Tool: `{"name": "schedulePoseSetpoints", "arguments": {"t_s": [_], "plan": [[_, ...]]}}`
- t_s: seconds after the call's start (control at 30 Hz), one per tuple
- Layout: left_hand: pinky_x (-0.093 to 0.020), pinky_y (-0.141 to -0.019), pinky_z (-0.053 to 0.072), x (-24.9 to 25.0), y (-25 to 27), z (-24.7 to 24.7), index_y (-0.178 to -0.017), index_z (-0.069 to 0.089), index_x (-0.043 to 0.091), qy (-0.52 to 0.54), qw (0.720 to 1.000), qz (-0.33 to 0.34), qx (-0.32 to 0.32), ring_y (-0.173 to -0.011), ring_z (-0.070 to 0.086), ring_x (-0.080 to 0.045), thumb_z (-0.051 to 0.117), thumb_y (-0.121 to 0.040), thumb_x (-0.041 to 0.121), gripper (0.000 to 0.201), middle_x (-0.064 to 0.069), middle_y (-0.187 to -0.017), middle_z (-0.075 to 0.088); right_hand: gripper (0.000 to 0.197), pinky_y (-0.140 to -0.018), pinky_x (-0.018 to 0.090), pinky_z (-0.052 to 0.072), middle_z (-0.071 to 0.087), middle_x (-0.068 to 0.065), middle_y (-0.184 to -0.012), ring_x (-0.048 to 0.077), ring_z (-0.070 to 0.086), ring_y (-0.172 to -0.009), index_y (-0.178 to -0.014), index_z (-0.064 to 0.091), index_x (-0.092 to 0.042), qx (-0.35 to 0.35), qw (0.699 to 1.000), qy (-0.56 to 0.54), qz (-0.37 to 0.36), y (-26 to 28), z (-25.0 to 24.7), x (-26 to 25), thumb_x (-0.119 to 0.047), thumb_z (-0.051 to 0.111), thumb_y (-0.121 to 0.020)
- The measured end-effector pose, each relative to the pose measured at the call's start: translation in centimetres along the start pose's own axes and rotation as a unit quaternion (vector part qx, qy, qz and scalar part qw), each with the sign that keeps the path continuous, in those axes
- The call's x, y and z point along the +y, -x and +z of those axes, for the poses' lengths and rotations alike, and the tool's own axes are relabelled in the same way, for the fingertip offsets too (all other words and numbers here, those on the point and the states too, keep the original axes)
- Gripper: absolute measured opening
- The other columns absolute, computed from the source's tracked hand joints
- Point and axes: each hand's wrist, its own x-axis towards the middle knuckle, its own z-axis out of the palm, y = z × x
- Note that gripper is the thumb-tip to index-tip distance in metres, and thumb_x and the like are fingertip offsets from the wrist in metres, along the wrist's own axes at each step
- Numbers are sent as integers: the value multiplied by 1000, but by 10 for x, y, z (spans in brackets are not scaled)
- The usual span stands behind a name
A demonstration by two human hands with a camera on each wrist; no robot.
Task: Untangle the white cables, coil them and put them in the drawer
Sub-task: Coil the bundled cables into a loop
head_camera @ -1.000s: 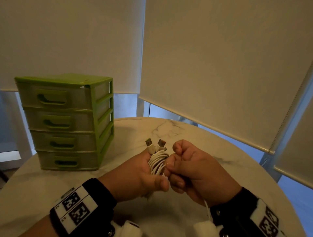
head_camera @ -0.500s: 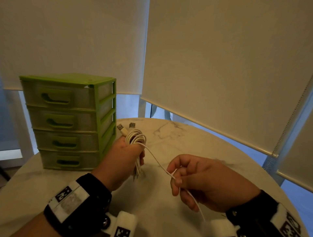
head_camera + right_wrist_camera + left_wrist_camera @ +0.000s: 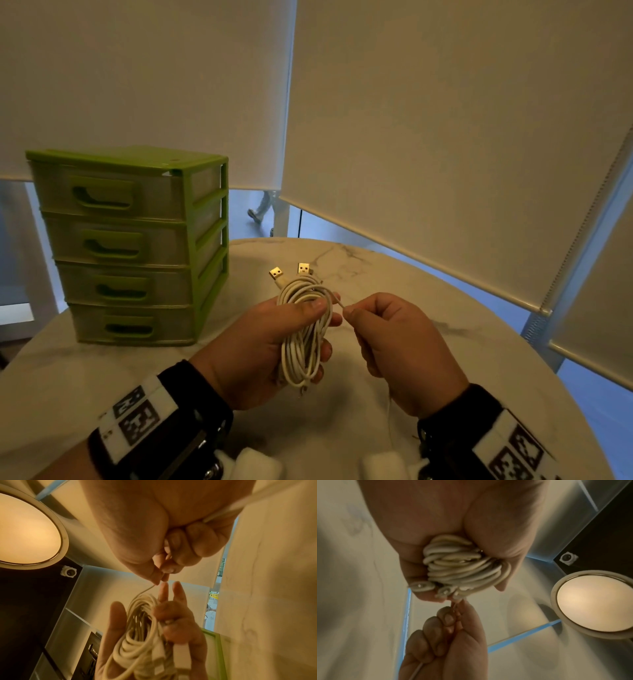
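Note:
A coil of white cables [image 3: 305,329] hangs in my left hand [image 3: 274,339], thumb pressed over its upper loops. Two USB plugs [image 3: 289,272] stick up from the top of the coil. My right hand [image 3: 387,339] pinches the loose white strand [image 3: 337,303] just right of the coil, and the rest of that strand trails down past the wrist. In the left wrist view the coil [image 3: 462,566] sits wedged in the palm. In the right wrist view the coil [image 3: 140,635] lies across the left hand's fingers and the pinched strand [image 3: 145,590] leads to it.
A green drawer unit [image 3: 133,243] with several shut drawers stands at the left on the round marble table [image 3: 445,342]. Roller blinds hang behind the table. A round ceiling lamp [image 3: 594,603] shows in both wrist views.
My left hand brought the coil back from near the drawer unit to the middle. My right hand moved up to it, so the strand between them is now short.

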Motion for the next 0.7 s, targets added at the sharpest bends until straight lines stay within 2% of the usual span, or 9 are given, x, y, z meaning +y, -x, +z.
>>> {"name": "schedulePoseSetpoints", "arguments": {"t_s": [0.1,0.17,0.23,0.3,0.37,0.47,0.53,0.63,0.7], "plan": [[-33,-52,48,-2,-2,1,-111,67,0,6,1000,9,19,-63,61,-23,68,-73,23,44,-20,-88,62,29,-43,26,35,53,2,-51,13,42,-42,-70,65,-9,-34,999,15,19,4,5,0,-33,65,-86],[-32,-53,46,-4,-2,3,-93,71,2,10,1000,15,22,-63,58,-24,66,-73,20,28,-21,-79,57,29,-42,23,34,56,4,-54,12,41,-40,-72,65,-8,-67,997,-5,31,7,10,-2,-29,62,-91],[-33,-55,44,-7,-2,4,-85,70,3,16,999,24,23,-63,56,-26,62,-73,17,20,-21,-78,54,23,-40,22,33,59,4,-56,12,40,-39,-77,65,-8,-88,994,-47,40,9,14,-3,-20,57,-95],[-35,-58,45,-7,-5,4,-90,71,-1,23,998,31,46,-64,55,-30,60,-75,17,26,-22,-78,55,11,-42,24,34,61,5,-60,14,42,-40,-89,63,-6,-114,989,-79,50,9,14,-3,-11,55,-95],[-33,-57,47,-1,-9,1,-100,69,-4,50,991,40,114,-65,55,-30,55,-82,17,31,-21,-78,59,11,-44,27,40,63,9,-65,18,48,-43,-103,59,-7,-161,980,-89,74,10,13,-4,-6,54,-93],[-31,-58,46,14,-10,-9,-83,55,8,156,967,75,187,-75,60,-25,43,-92,12,16,-16,-87,68,15,-42,27,48,63,13,-72,21,54,-44,-108,55,-4,-231,959,-129,105,16,12,-8,0,50,-94],[-31,-59,47,19,-10,-15,-77,50,13,192,960,85,187,-76,65,-24,43,-92,14,17,-7,-74,64,14,-43,27,46,62,11,-73,18,51,-43,-106,58,-5,-228,965,-87,95,17,14,-7,-3,51,-94],[-38,-69,50,18,-12,-14,-70,48,16,170,959,93,208,-78,65,-20,45,-94,18,24,0,-66,53,15,-41,24,37,57,6,-65,13,45,-41,-103,63,-9,-220,969,-40,100,18,21,-3,-5,54,-92],[-37,-65,53,17,-14,-18,-69,49,14,158,950,120,241,-69,60,-17,49,-94,19,26,0,-64,49,23,-40,22,37,58,5,-63,13,45,-41,-109,63,-13,-268,955,-38,122,22,24,-5,-3,55,-90]]}}
